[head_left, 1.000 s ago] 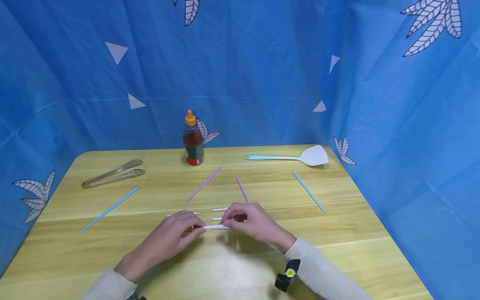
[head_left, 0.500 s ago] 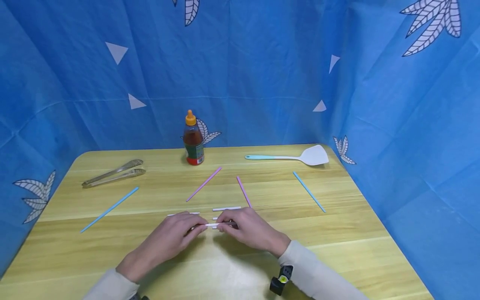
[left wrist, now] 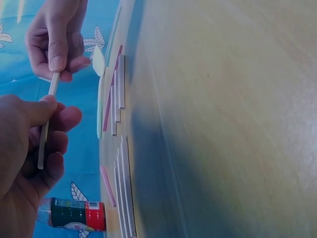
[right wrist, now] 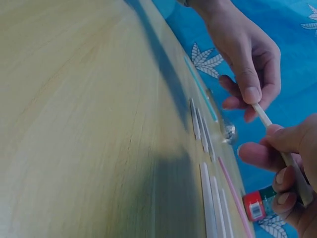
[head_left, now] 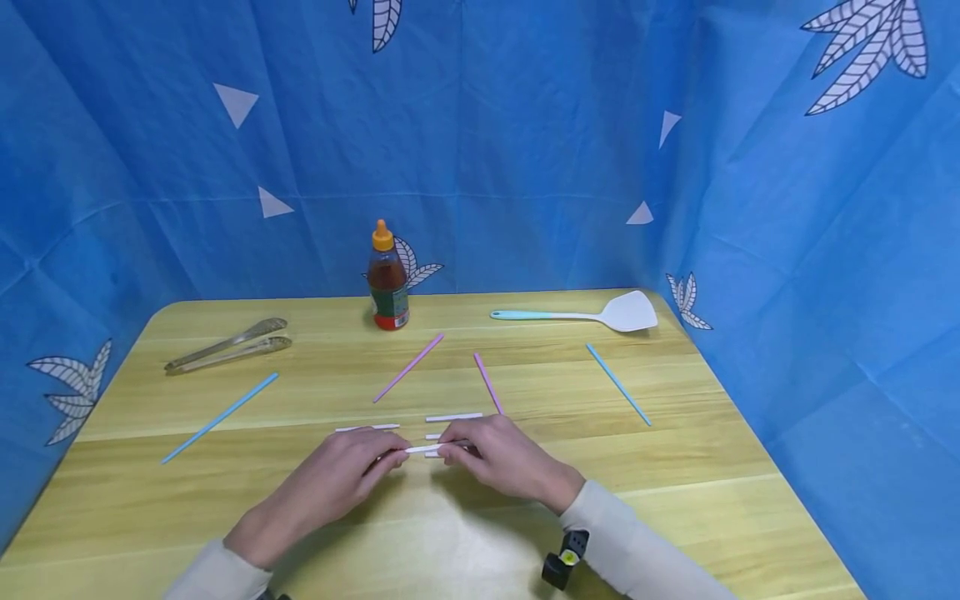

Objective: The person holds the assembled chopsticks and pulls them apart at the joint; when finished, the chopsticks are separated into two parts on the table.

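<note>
Between thumb and fingers, my left hand [head_left: 341, 467] pinches one end of a thin white stick [head_left: 423, 449]. My right hand [head_left: 501, 462] pinches the same stick at its other end, so it spans the short gap between both hands above the table. In the left wrist view the stick [left wrist: 53, 85] runs on under the left fingers, and its pale end shows below them. More white sticks lie behind the hands: one [head_left: 453, 417] in the right group shows whole, others are partly covered by the hands. The left group's top stick [head_left: 384, 427] shows partly.
Two purple straws [head_left: 408, 368] and two blue straws [head_left: 618, 383] lie on the wooden table [head_left: 450, 542]. Farther back are metal tongs [head_left: 228, 347], an upright sauce bottle [head_left: 388, 287] and a white spatula [head_left: 628, 312]. A blue curtain [head_left: 465, 150] borders the table.
My right hand has shifted slightly left, closer to my left hand, and now grips the stick farther in. A white stick behind the right hand has come into fuller view.
</note>
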A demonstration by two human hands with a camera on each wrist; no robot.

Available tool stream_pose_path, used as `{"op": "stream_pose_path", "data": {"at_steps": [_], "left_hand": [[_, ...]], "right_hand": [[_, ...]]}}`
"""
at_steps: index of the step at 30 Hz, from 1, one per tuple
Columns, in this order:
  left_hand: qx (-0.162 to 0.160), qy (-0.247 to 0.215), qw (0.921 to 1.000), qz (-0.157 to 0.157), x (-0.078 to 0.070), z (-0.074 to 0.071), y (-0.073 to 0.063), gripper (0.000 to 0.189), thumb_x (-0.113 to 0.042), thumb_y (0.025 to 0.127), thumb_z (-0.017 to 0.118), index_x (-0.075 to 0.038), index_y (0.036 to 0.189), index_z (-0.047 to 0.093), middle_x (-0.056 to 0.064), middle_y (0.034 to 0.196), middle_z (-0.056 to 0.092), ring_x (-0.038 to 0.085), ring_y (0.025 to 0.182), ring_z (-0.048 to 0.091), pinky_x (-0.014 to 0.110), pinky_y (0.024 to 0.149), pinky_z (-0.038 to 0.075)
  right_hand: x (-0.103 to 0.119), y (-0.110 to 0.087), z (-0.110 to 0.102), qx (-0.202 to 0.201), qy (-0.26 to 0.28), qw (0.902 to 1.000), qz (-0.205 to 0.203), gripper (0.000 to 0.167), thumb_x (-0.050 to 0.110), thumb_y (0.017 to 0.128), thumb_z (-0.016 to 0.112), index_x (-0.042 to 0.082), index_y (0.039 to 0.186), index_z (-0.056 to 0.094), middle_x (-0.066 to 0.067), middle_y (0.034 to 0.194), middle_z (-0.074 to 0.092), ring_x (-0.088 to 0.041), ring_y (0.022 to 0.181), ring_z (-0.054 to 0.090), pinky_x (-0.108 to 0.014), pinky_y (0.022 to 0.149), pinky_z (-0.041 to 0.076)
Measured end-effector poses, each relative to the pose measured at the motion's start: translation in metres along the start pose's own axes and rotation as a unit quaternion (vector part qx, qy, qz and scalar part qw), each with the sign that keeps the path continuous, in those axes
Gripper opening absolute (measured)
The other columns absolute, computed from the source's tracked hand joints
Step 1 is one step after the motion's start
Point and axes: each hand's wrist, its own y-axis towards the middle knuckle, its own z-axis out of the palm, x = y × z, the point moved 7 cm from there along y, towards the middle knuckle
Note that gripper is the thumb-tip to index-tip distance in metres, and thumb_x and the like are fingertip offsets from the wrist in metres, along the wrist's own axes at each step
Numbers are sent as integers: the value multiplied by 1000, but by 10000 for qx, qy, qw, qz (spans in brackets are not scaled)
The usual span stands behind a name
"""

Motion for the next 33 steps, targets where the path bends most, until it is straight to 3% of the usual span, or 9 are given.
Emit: {"op": "stream_pose_path", "data": {"at_steps": [10, 13, 15, 18, 21, 23, 28, 33], "left_hand": [[-22, 2, 9992, 394, -3, 1, -6, 5, -13, 104, 74, -17, 104, 77, -12, 94, 76, 1, 86, 68, 31, 78, 62], [-265, 232, 9985, 427, 6, -8, -13, 9, -10, 99, 79, -17, 104, 78, -10, 94, 78, 4, 85, 71, 32, 77, 63], [-527, 459, 9973, 236, 20, -21, -25, 15, -7, 94, 83, -17, 104, 79, -12, 92, 78, 3, 84, 70, 32, 75, 63], [-823, 671, 9935, -421, 46, -46, -47, 19, -6, 91, 86, -20, 104, 82, -17, 90, 77, 0, 83, 69, 31, 72, 61], [-742, 655, 9894, -1063, 67, -62, -66, 16, -11, 96, 83, -23, 107, 83, -17, 95, 78, -2, 86, 67, 30, 70, 59], [-644, 591, 9883, -1247, 75, -66, -73, 15, -14, 98, 82, -25, 108, 82, -16, 101, 79, 0, 88, 68, 29, 70, 58], [-603, 770, 9911, -902, 74, -63, -76, 19, -13, 93, 87, -27, 104, 83, -20, 103, 73, 4, 93, 66, 32, 75, 59], [-460, 791, 9945, -508, 65, -52, -71, 19, -13, 92, 87, -29, 102, 83, -25, 100, 64, -3, 90, 58, 28, 74, 55]], "right_hand": [[-5, -7, 8, 95, 229, 9997, -54, 12, 17, 109, 68, 9, 108, 77, 0, 96, 82, 1, 85, 74, -10, 78, 57], [-16, -14, 2, -71, 309, 9995, 87, 14, 19, 110, 67, 10, 107, 77, 1, 93, 82, -4, 79, 73, -12, 71, 56], [-31, -24, -9, -316, 459, 9977, 386, 15, 19, 110, 67, 9, 107, 78, 1, 90, 81, -10, 75, 73, -16, 66, 55], [-57, -45, -33, -823, 614, 9901, 959, 14, 17, 109, 68, 7, 106, 79, 2, 89, 82, -17, 76, 76, -21, 65, 57], [-75, -63, -51, -1117, 575, 9825, 1376, 12, 13, 107, 70, 6, 108, 80, 4, 90, 82, -14, 81, 77, -23, 69, 58], [-82, -71, -56, -1156, 491, 9799, 1552, 12, 11, 107, 69, 7, 109, 80, 5, 91, 82, -6, 76, 71, -22, 66, 55], [-82, -77, -54, -1162, 276, 9815, 1498, 11, 11, 105, 71, 8, 111, 81, 5, 91, 75, 2, 67, 49, -20, 59, 44], [-69, -74, -44, -1239, -108, 9871, 1008, 13, 11, 103, 75, 12, 113, 83, 6, 105, 68, 1, 80, 55, -21, 68, 51]]}}
